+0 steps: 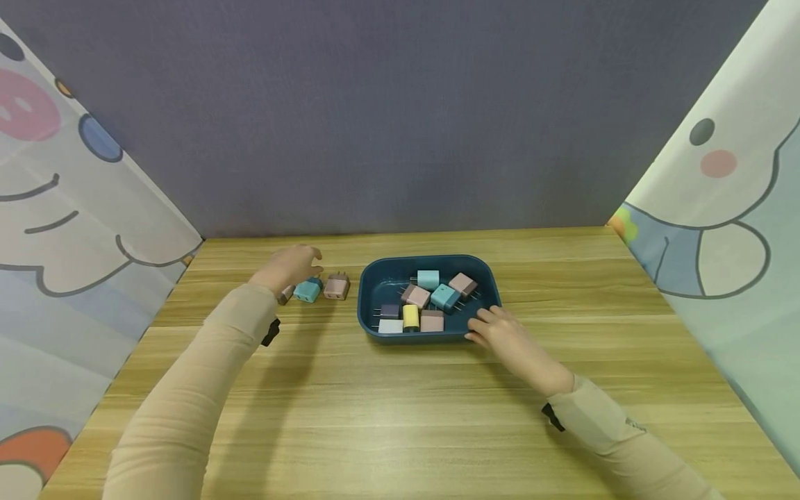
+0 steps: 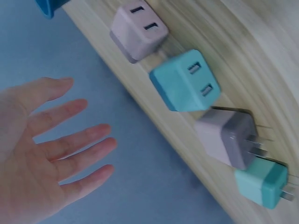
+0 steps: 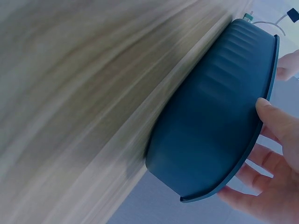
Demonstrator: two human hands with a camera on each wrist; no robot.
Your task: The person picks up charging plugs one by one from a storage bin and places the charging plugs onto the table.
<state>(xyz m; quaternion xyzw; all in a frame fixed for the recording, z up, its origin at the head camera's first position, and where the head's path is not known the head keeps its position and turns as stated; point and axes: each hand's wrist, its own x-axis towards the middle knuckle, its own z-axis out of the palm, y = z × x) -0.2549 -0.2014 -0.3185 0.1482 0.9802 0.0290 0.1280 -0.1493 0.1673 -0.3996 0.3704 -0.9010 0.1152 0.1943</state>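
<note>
My left hand [image 1: 289, 267] hovers at the left over a small row of USB wall chargers, fingers spread and holding nothing. In the left wrist view the row has a pink charger [image 2: 138, 29], a blue charger [image 2: 187, 81], a pink-and-mauve charger [image 2: 226, 135] and a mint charger [image 2: 260, 181]. A dark blue plastic bin [image 1: 431, 339] sits to their right. At its front right corner my right hand [image 1: 511, 345] holds the rim, thumb against the outer wall [image 3: 210, 107] and fingers over the edge.
Inside the bin lie several chargers, among them a yellow charger [image 1: 410, 317], a white charger [image 1: 390, 326] and a blue charger [image 1: 445, 297]. The wooden table [image 1: 406, 417] meets a grey-blue panel [image 1: 406, 125] at the back. Cartoon-printed sheets [image 1: 719, 229] flank both sides.
</note>
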